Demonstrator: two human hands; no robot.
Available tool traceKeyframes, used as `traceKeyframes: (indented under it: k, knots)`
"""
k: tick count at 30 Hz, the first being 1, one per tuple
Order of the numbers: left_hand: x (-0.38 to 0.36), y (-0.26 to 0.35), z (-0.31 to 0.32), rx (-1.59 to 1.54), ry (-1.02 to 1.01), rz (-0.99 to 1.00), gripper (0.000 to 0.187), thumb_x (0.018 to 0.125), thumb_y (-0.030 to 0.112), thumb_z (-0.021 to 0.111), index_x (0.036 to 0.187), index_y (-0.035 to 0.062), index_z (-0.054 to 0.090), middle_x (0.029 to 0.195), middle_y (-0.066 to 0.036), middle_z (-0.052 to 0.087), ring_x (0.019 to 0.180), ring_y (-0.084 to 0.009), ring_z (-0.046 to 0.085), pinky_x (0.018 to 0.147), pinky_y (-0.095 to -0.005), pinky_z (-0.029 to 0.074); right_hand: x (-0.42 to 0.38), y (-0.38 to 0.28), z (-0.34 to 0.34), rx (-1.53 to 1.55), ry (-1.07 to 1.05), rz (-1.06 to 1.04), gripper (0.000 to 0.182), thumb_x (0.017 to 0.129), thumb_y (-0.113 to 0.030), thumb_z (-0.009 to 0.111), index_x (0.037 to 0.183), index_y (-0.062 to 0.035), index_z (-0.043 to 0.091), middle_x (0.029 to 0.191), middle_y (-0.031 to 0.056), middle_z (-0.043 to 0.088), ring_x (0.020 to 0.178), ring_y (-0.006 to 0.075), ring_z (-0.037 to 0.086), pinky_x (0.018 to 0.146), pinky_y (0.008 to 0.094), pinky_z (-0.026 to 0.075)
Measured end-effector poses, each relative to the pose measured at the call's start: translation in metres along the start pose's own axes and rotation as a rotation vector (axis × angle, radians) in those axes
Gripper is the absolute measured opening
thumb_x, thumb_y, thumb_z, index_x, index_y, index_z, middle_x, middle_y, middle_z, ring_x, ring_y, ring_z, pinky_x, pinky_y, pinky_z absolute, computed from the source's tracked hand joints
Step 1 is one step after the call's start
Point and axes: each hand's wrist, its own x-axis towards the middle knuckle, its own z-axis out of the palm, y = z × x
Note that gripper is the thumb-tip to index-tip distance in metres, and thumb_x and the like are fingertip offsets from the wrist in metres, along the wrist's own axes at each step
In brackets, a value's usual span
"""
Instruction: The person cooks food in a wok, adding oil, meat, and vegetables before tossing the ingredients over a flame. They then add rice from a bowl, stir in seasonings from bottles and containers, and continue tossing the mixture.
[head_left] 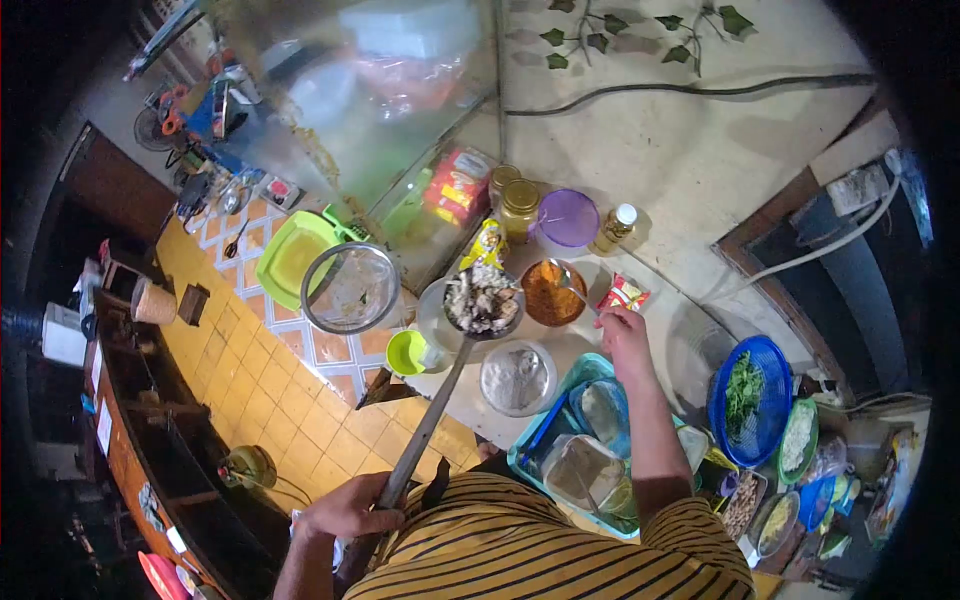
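Observation:
My left hand [355, 507] is wrapped round the long handle of a metal ladle [428, 425]. The ladle's bowl is heaped with chopped white and brownish food [482, 300] and is over a pale round dish at the counter's edge. My right hand [624, 340] is over the counter with its fingers curled together; what they hold, if anything, is hidden. Just beyond it is a small red and yellow packet [627, 292]. To its left sits a bowl of orange-brown paste [552, 297] with a spoon [572, 285] in it.
A steel-rimmed strainer [350, 288] and green basin [295, 258] are at left. Jars [519, 208] and a purple-lidded tub [568, 220] line the back. Near my body are a metal bowl [518, 378] and a teal basket [530, 462]. A blue basket of greens [722, 405] is at right.

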Motion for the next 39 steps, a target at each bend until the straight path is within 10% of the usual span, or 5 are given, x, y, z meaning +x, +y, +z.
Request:
traceKeyframes:
  k: [2, 3, 11, 30, 39]
  knots:
    - [0.004, 0.005, -0.002, -0.102, -0.071, 0.021, 0.024, 0.082, 0.015, 0.070, 0.093, 0.0005, 0.054, 0.079, -0.001, 0.055, 0.074, -0.0103, 0.050, 0.065, -0.0261, 0.042, -0.008, 0.007, 0.028, -0.508, 0.032, -0.620, 0.015, 0.085, -0.013, 0.059, 0.077, -0.0013, 0.062, 0.057, 0.0066, 0.052, 0.048, 0.0199, 0.049, 0.046, 0.0353, 0.038]
    - [0.006, 0.004, -0.004, -0.072, -0.100, 0.020, 0.025, 0.083, 0.016, 0.070, 0.094, 0.0002, 0.054, 0.079, -0.001, 0.056, 0.073, -0.0107, 0.050, 0.066, -0.0260, 0.042, -0.026, -0.001, 0.040, -0.736, 0.043, -0.668, 0.010, 0.085, -0.012, 0.057, 0.086, -0.0024, 0.061, 0.067, 0.0139, 0.060, 0.061, 0.0320, 0.058, 0.057, 0.0424, 0.045]
    - [0.010, 0.000, -0.003, -0.133, -0.140, 0.100, 0.027, 0.082, 0.018, 0.071, 0.097, 0.0018, 0.055, 0.081, 0.000, 0.054, 0.077, -0.0105, 0.048, 0.069, -0.0272, 0.041, -0.038, 0.016, 0.039, -1.089, 0.076, -0.986, 0.011, 0.084, -0.006, 0.055, 0.094, -0.0028, 0.057, 0.080, 0.0165, 0.061, 0.073, 0.0361, 0.058, 0.067, 0.0473, 0.045]
    - [-0.020, -0.008, 0.009, -0.061, 0.003, 0.012, 0.028, 0.080, 0.011, 0.070, 0.100, -0.0013, 0.055, 0.085, -0.004, 0.059, 0.081, -0.0126, 0.054, 0.072, -0.0276, 0.044, 0.053, 0.060, -0.007, -1.180, 0.276, -0.248, 0.019, 0.084, -0.015, 0.051, 0.081, -0.0020, 0.065, 0.082, 0.0235, 0.064, 0.081, 0.0414, 0.062, 0.072, 0.0497, 0.049]
    - [-0.009, -0.011, 0.015, -0.102, -0.005, 0.036, 0.024, 0.081, 0.012, 0.070, 0.097, 0.0008, 0.057, 0.082, -0.002, 0.058, 0.077, -0.0111, 0.052, 0.069, -0.0268, 0.043, 0.029, 0.046, -0.023, -0.360, 0.212, 0.135, 0.013, 0.083, -0.014, 0.058, 0.083, -0.0018, 0.062, 0.060, 0.0008, 0.051, 0.056, 0.0134, 0.049, 0.053, 0.0298, 0.041]
